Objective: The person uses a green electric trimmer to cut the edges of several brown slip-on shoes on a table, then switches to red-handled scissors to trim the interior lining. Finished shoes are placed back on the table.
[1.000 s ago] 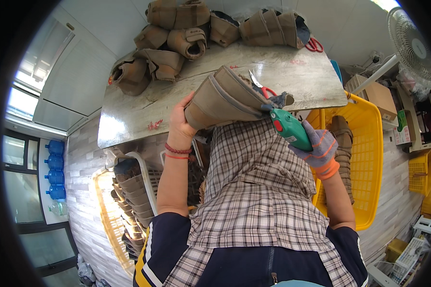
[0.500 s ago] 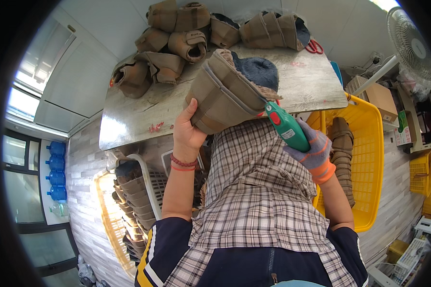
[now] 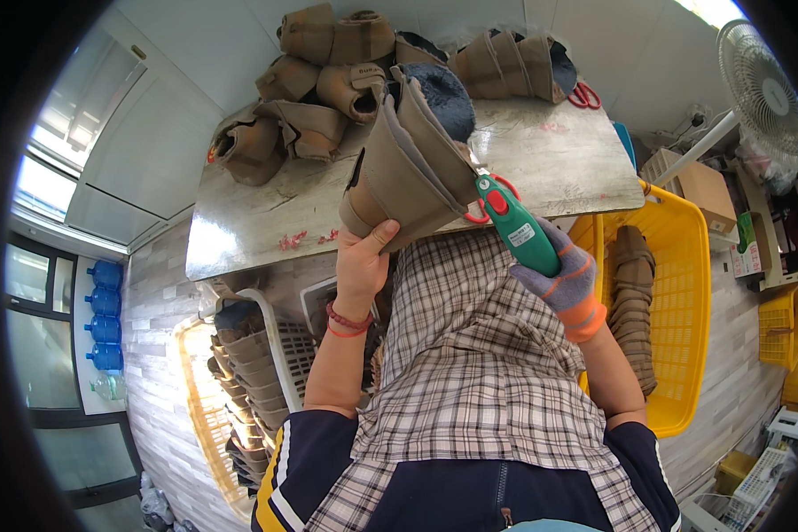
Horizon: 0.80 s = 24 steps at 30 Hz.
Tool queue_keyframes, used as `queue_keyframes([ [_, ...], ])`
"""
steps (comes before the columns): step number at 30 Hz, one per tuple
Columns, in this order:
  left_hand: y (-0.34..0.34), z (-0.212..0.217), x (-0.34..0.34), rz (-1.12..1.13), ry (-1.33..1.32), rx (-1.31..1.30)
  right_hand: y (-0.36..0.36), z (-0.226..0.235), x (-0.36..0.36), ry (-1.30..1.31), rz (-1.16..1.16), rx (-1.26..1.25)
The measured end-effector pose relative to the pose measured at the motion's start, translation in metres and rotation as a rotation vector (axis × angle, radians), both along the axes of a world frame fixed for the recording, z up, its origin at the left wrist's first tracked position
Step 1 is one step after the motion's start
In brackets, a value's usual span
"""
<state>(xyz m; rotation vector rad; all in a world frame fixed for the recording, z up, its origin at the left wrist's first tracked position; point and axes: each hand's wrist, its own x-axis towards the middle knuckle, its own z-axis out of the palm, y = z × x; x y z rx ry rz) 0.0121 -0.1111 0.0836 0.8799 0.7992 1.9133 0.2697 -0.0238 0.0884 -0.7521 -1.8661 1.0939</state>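
The left hand (image 3: 363, 257) clasps a tan boot (image 3: 412, 173) above the bench (image 3: 266, 222); the gloved right hand (image 3: 559, 275) grips a green tool (image 3: 516, 226) beside it. The boot looks soft, light, best held by its shaft.

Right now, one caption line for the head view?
Left hand holds a tan boot upper while gloved right hand applies a green handheld tool.

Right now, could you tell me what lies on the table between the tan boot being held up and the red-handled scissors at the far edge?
In the head view, only bare grey tabletop separates the tan suede boot from the red-handled scissors.
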Motion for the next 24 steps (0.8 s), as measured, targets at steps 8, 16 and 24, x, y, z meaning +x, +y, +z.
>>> queue_keyframes([
  [8, -0.006, -0.012, 0.010, 0.180, 0.507, -0.118, -0.001, 0.005, -0.006, -0.007, -0.060, -0.115],
  [16, -0.006, -0.031, 0.013, 0.439, 1.148, -0.084, 0.000, 0.020, -0.009, -0.035, -0.102, -0.152],
  [24, -0.013, -0.027, 0.016, 0.483, 1.567, 0.042, 0.007, 0.033, -0.010, 0.173, -0.021, -0.356],
])
